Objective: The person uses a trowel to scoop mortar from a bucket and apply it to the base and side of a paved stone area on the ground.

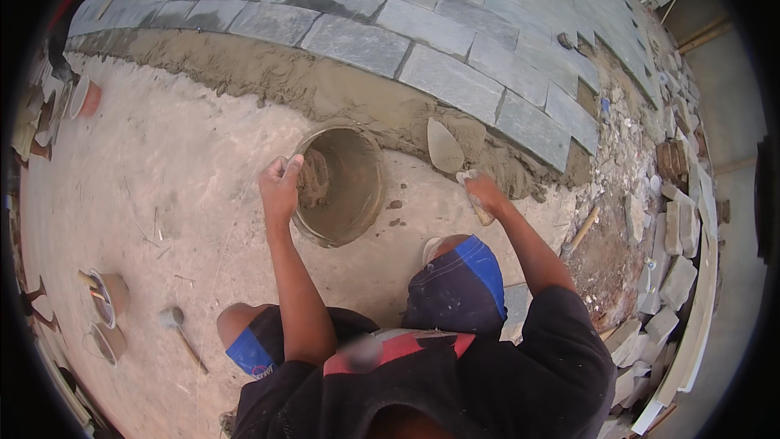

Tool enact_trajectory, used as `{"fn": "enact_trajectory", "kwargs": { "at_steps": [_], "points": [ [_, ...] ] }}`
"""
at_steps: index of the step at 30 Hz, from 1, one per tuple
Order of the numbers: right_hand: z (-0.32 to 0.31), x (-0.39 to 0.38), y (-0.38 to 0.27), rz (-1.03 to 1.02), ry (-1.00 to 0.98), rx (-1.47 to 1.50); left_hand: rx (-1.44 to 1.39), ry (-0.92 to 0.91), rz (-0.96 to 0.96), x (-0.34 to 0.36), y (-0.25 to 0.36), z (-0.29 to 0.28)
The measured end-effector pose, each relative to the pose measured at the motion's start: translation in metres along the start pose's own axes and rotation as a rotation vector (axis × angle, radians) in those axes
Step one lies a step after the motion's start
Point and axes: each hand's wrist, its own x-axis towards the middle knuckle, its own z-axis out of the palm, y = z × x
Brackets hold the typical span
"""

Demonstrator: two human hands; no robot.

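Note:
My left hand (281, 185) is closed on the rim of a round dark bucket (363, 187), which is tilted on the floor with its mouth toward me. A clump of wet mortar (314, 182) clings inside it, beside my fingers. In my right hand (483, 189) is a pointing trowel (444, 146), its handle end showing below my palm. The trowel's grey blade lies over the edge of the spread mortar bed (317, 85). Beyond that bed run rows of grey stone tiles (451, 80).
A mallet (172, 317) and two small buckets (110, 297) stand on the left floor. An orange bucket (86, 98) is near another person's leg (61, 53) at far left. Broken stone pieces (678, 280) pile along the right wall. A wooden-handled tool (583, 228) lies right of my arm.

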Motion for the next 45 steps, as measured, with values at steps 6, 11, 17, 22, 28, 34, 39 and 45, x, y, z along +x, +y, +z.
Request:
{"fn": "enact_trajectory", "kwargs": {
  "at_steps": [6, 11, 17, 22, 28, 34, 39, 45],
  "points": [
    [0.063, -0.044, -0.049, 0.406, 0.055, 1.371, -0.051, 0.033, -0.054, -0.004, 0.005, -0.005],
    [0.083, -0.028, -0.106, 0.457, -0.024, 1.415, -0.016, 0.074, -0.088, -0.005, 0.009, -0.006],
    [0.103, 0.009, -0.127, 0.36, -0.079, 1.496, -0.036, 0.094, -0.05, -0.001, -0.001, -0.005],
    [0.101, 0.023, -0.14, 0.318, -0.154, 1.394, 0.033, 0.111, -0.084, -0.007, 0.013, -0.007],
    [0.062, 0.041, -0.105, -0.101, -0.07, 0.214, -0.07, 0.095, -0.078, -0.003, 0.001, -0.004],
    [0.01, 0.025, -0.093, -0.091, 0.123, -0.354, -0.049, 0.106, -0.102, -0.004, -0.003, -0.007],
    [-0.03, 0.019, -0.043, 0.101, 0.252, -0.41, -0.037, 0.102, -0.117, -0.002, -0.001, -0.002],
    [-0.057, -0.013, 0.023, 0.142, 0.292, -0.38, -0.167, 0.088, -0.135, 0.0, -0.011, -0.004]
  ]
}}
